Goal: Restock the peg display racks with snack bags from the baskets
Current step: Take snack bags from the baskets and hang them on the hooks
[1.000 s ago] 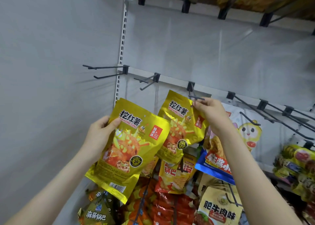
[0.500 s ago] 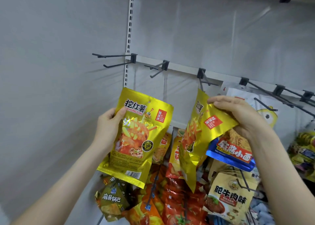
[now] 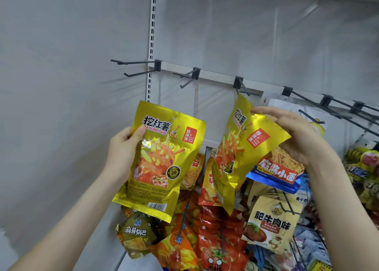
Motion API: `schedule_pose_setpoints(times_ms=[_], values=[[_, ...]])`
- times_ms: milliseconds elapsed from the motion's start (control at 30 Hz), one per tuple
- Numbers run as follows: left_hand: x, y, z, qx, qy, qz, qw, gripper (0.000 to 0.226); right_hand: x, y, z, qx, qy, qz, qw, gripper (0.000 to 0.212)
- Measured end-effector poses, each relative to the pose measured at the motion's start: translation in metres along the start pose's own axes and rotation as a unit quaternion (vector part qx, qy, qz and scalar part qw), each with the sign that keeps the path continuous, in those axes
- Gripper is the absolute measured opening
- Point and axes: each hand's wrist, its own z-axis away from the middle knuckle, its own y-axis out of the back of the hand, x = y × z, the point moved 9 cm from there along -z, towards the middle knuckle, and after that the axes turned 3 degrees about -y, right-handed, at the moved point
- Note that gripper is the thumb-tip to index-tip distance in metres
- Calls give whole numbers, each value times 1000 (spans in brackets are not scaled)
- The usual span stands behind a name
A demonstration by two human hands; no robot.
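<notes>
Two gold foil bags: L hand (image 3: 123,153) grips left bag (image 3: 162,164), R hand (image 3: 297,135) pinches right bag (image 3: 235,157).

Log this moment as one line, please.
left hand: holds left yellow bag | right hand: holds right yellow bag, tilted, top corner at peg | hung: cannot tell

Both bare forearms are raised from the lower corners of the view; the left hand (image 3: 123,153) is wrapped round the left edge of a yellow snack bag (image 3: 155,160), thumb laid on its front; the right hand (image 3: 297,135) is turned palm down, with fingers curved over the upper corner of a second yellow snack bag (image 3: 242,153).
</notes>
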Motion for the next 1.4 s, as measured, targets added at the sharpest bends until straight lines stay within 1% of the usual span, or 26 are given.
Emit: schedule_pose_setpoints(times_ms=[67, 100, 133, 200, 233, 333, 367, 433, 533, 600, 700, 800, 900, 1000, 1133, 1200, 1300, 1400], values=[[3, 5, 1, 5, -4, 0, 1000, 20, -4, -4, 3, 16, 7, 38, 999, 22], [4, 7, 1, 9, -6, -2, 1000, 19, -6, -2, 4, 42, 21, 84, 995, 21], [5, 9, 1, 12, -9, -3, 1000, 18, -10, 1, 5, 83, 46, 150, 984, 19], [7, 11, 2, 14, -13, -5, 1000, 17, -22, 4, 5, 169, 107, 284, 938, 19], [8, 11, 3, 11, -14, -5, 1000, 18, -25, 3, 3, 192, 128, 328, 916, 18], [12, 11, 5, 3, -20, -5, 1000, 19, -26, 2, -14, 238, 157, 424, 860, 8], [14, 10, 6, 2, -23, -4, 1000, 19, -24, 3, -20, 247, 155, 437, 851, 8], [17, 11, 7, 2, -27, -4, 1000, 19, -23, 4, -30, 247, 147, 432, 855, 5], [19, 13, 8, 2, -28, -10, 1000, 19, -26, 0, -37, 240, 159, 405, 868, 10], [19, 15, 9, 2, -27, -12, 1000, 18, -24, 2, -43, 248, 150, 382, 878, 6], [17, 17, 10, 6, -24, -12, 1000, 17, -12, 16, -48, 291, 108, 294, 904, 7], [14, 20, 12, 11, -20, -14, 1000, 16, -2, 19, -49, 291, 83, 214, 929, 10], [13, 19, 14, 9, -17, -11, 1000, 17, 2, 20, -52, 280, 65, 174, 942, 10], [10, 16, 13, 6, -12, -11, 1000, 17, 4, 20, -57, 264, 48, 133, 954, 4], [5, 6, 11, -2, -5, -12, 1000, 17, 5, 18, -60, 236, 30, 67, 969, 6], [3, 0, 11, -5, -1, -10, 1000, 16, 7, 16, -64, 224, 21, 39, 974, 5], [0, -9, 8, -14, 0, -11, 1000, 17, 10, 14, -73, 210, -3, 26, 977, 7], [-1, -15, 3, -19, -1, -10, 1000, 18, 14, 13, -80, 187, -23, -21, 982, 6]])
